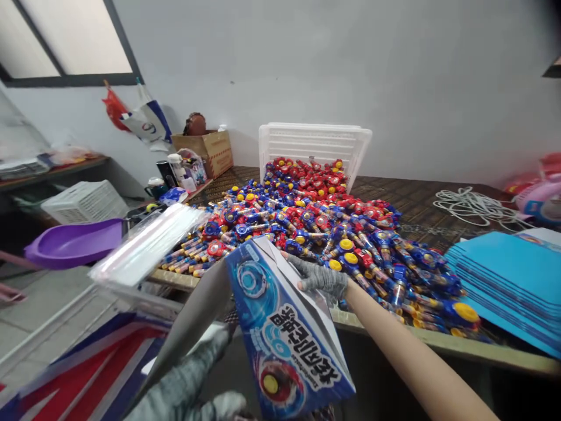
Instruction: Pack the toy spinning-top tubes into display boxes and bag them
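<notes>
We face a smooth pale grey wall (pixel 407 88), a dark-framed frosted window (pixel 83 35) bright at upper left, a light grey tiled floor (pixel 56 286), a dark brown patterned table (pixel 414 202) along the wall.

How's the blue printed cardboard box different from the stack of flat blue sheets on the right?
The blue printed cardboard box is tilted and hollow; the stack of flat blue sheets lies in layers. The box shows pictures and big writing; the stack's top looks mostly plain. Both are blue.
</notes>
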Demonstrator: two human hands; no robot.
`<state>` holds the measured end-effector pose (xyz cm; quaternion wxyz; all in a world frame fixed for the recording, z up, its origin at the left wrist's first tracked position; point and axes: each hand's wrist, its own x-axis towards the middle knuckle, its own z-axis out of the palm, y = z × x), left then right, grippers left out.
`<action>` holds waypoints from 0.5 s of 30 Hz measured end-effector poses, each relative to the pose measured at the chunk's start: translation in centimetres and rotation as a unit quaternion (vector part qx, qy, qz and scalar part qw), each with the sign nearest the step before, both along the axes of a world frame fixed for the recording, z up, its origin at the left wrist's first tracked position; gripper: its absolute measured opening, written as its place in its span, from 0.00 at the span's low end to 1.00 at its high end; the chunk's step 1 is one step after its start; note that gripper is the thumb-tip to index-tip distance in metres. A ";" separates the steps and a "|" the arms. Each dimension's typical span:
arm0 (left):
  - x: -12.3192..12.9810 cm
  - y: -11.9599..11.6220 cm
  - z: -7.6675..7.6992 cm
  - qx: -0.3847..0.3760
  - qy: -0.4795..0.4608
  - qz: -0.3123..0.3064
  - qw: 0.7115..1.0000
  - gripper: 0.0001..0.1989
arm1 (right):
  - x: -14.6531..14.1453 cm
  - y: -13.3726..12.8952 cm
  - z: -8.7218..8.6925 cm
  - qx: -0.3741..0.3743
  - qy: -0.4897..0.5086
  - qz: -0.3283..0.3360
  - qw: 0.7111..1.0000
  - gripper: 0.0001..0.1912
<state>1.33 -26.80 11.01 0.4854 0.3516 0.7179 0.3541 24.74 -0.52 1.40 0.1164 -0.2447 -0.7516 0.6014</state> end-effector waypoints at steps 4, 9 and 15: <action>5.0 2.7 -1.4 0.080 -0.144 0.014 0.986 0.37 | -0.9 -0.7 0.1 0.026 0.004 0.000 1.000 0.53; 6.8 4.0 -0.5 0.179 -0.245 0.093 0.948 0.32 | -3.9 -2.8 2.5 0.197 0.013 -0.135 0.971 0.58; 5.6 3.8 5.6 0.339 -0.245 0.061 0.906 0.21 | -4.2 -3.7 11.8 0.389 0.179 -0.214 0.878 0.55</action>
